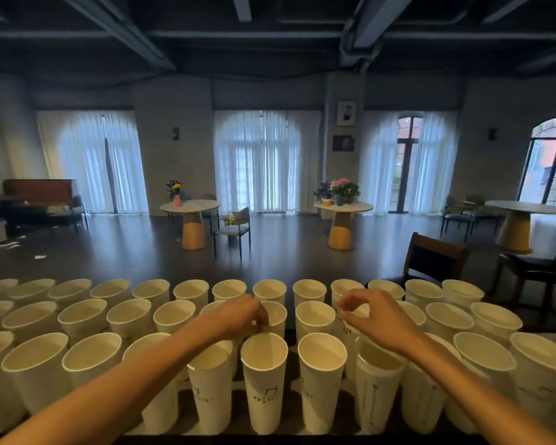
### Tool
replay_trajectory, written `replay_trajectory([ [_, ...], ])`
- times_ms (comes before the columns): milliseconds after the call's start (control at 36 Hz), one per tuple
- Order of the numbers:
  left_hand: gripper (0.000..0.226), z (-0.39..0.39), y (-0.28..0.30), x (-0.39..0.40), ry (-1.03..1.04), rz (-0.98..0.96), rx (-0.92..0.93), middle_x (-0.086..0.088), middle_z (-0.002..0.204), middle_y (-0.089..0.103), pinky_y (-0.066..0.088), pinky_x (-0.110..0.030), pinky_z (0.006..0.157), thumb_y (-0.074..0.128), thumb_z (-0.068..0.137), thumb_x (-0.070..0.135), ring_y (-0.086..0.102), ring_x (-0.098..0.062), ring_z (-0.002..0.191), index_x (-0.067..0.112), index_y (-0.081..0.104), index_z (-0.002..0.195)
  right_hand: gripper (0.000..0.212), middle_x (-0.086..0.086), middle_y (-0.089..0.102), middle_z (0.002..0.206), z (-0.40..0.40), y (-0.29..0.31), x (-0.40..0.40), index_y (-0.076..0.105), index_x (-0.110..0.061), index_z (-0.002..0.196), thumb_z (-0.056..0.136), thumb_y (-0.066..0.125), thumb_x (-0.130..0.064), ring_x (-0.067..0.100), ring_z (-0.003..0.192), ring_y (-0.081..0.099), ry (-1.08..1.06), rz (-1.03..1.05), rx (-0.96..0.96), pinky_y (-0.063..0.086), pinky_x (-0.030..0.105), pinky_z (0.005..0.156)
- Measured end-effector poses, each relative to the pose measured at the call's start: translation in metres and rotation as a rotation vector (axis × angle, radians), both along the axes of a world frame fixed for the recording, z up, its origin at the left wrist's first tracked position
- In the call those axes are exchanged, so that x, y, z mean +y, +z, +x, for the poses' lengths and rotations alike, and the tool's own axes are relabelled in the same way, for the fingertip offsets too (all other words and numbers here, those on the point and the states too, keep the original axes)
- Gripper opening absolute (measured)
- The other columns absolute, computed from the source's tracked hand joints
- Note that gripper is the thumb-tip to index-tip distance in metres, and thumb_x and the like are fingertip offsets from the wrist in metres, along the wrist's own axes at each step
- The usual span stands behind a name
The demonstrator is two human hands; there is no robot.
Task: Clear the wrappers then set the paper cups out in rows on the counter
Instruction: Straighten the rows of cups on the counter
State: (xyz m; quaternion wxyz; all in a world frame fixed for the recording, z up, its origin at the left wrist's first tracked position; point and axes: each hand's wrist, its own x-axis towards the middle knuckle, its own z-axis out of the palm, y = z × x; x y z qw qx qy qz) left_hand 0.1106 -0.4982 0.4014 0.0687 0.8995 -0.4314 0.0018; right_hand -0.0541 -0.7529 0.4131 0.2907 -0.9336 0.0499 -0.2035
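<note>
Paper cups stand upright, mouths up – 3 rows across

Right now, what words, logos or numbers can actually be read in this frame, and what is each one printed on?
None can be read in full.
Front-row paper cup: dark logo with a line of lettering under it, too blurred to read.
Cup under the right hand: vertical lettering, partly hidden and blurred.
Cup to the right: faint vertical print, illegible.
Two framed pictures on the far pillar: no legible text.
</note>
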Motion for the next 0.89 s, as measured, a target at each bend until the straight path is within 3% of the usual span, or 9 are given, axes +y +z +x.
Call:
replay_trajectory([
  [139, 0.028, -0.005, 0.004, -0.001, 0.017, -0.004, -0.016, 0.000, 0.132, 0.067, 0.054, -0.032, 0.097, 0.068, 0.095, 0.020, 0.066, -0.021, 0.114, 0.021, 0.072, 0.122, 0.014, -0.019, 0.069, 0.100, -0.004, 0.002, 0.001, 0.070, -0.039, 0.100, 0.087, 0.071, -0.035, 0.001, 0.091, 0.065, 0.024, -0.008, 0.004, 0.054, 0.017, 0.076],
  [361, 0.034, -0.010, 0.017, 0.005, 0.056, -0.077, -0.091, 0.001, 0.134, 0.064, 0.053, -0.032, 0.099, 0.073, 0.092, 0.018, 0.062, -0.019, 0.118, 0.026, 0.070, 0.124, 0.016, -0.025, 0.066, 0.095, -0.008, -0.003, -0.003, 0.066, -0.045, 0.095, 0.087, 0.072, -0.033, 0.000, 0.088, 0.065, 0.059, 0.033, -0.008, 0.048, 0.009, 0.068],
  [472, 0.033, -0.017, 0.035, 0.021, 0.094, -0.139, -0.131, 0.002, 0.136, 0.062, 0.053, -0.033, 0.101, 0.071, 0.093, 0.014, 0.059, -0.019, 0.124, 0.028, 0.070, 0.123, 0.016, -0.024, 0.066, 0.096, -0.001, -0.004, 0.000, 0.069, -0.040, 0.099, 0.087, 0.072, -0.030, -0.002, 0.087, 0.065, 0.103, 0.054, -0.015, 0.046, 0.006, 0.062],
  [583, 0.031, -0.024, 0.045, 0.059, 0.188, -0.136, -0.181, 0.002, 0.133, 0.062, 0.053, -0.029, 0.096, 0.069, 0.094, 0.012, 0.059, -0.018, 0.119, 0.027, 0.071, 0.121, 0.017, -0.016, 0.070, 0.100, 0.021, -0.007, 0.023, 0.071, -0.034, 0.104, 0.087, 0.072, -0.030, 0.003, 0.090, 0.065, 0.176, 0.099, -0.019, 0.048, 0.013, 0.071],
  [778, 0.029, -0.030, 0.047, 0.137, 0.302, -0.103, -0.209, 0.001, 0.129, 0.064, 0.048, -0.023, 0.090, 0.071, 0.091, 0.012, 0.060, -0.018, 0.117, 0.022, 0.072, 0.119, 0.017, -0.021, 0.068, 0.095, 0.043, -0.015, 0.094, 0.069, -0.039, 0.099, 0.087, 0.073, -0.026, 0.002, 0.090, 0.065, 0.319, 0.160, 0.002, 0.048, 0.010, 0.062],
  [889, 0.026, -0.018, 0.041, 0.172, 0.318, -0.115, -0.197, 0.003, 0.129, 0.065, 0.054, -0.029, 0.093, 0.072, 0.091, 0.020, 0.059, -0.015, 0.115, 0.023, 0.073, 0.117, 0.019, -0.022, 0.067, 0.097, 0.053, -0.012, 0.128, 0.070, -0.037, 0.103, 0.087, 0.072, -0.028, -0.003, 0.089, 0.063, 0.325, 0.139, 0.020, 0.047, 0.009, 0.065],
])
